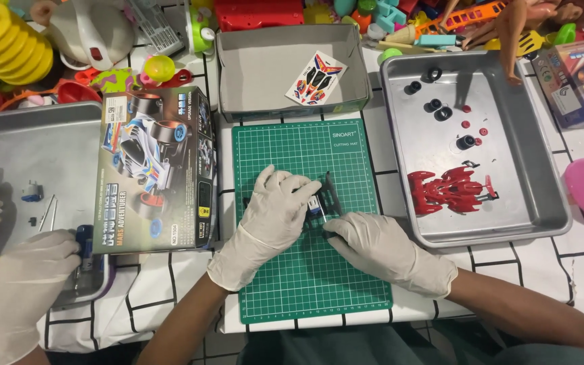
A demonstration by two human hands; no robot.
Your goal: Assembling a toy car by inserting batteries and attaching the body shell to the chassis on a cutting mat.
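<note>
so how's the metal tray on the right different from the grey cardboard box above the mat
The metal tray is shiny silver with sloping walls; the cardboard box is dull grey with upright walls. The tray holds a red car body, small black tyres and red bits; the box holds only a sticker sheet. The tray looks larger. Both are open, rectangular and beside the green cutting mat.
</note>
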